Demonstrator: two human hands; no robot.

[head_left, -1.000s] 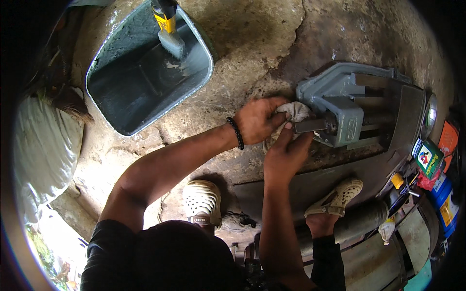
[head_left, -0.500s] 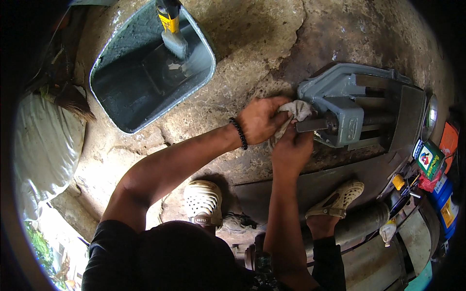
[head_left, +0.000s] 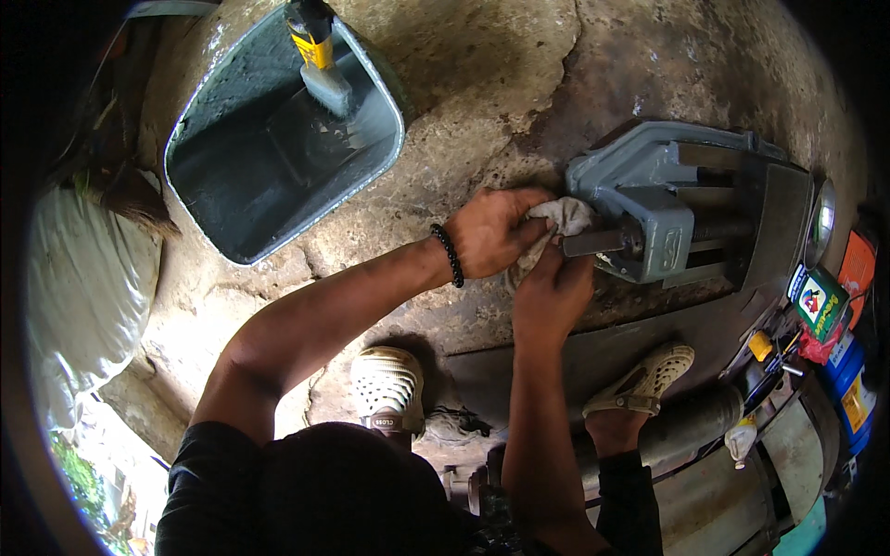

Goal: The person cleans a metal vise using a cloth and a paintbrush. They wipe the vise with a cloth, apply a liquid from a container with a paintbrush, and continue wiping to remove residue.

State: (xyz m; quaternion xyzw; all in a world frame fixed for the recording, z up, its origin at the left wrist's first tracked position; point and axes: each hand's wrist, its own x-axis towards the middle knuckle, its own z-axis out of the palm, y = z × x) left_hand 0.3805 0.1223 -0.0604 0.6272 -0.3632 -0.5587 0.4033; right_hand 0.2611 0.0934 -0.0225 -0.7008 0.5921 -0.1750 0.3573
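A grey-painted machine vise (head_left: pixel 666 239) lies on the floor to the right of my hands, its screw end toward me. From that end a flat dark metal strip (head_left: pixel 593 243) sticks out to my fingertips; I cannot make out how it joins the screw. My left hand (head_left: pixel 487 232), with a black bead bracelet at the wrist, grips a dirty whitish rag (head_left: pixel 567 217). Closed close beside it, my right hand (head_left: pixel 554 295) pinches the rag's lower part, its fingertips at the strip's end. Fingers and cloth hide what the rag covers.
At the upper left, a grey-coated open container (head_left: pixel 243 252) holds a paintbrush (head_left: pixel 324 83). A whitish sack (head_left: pixel 88 296) and a broom (head_left: pixel 137 199) stand far left. A dark flat sheet (head_left: pixel 482 385) lies below the vise; cans and a blue container (head_left: pixel 848 389) crowd the right side.
Both hands have shifted very slightly to the left and stay closed on the rag. The container and brush appear slightly lower and further left in the picture. The vise stays in place.
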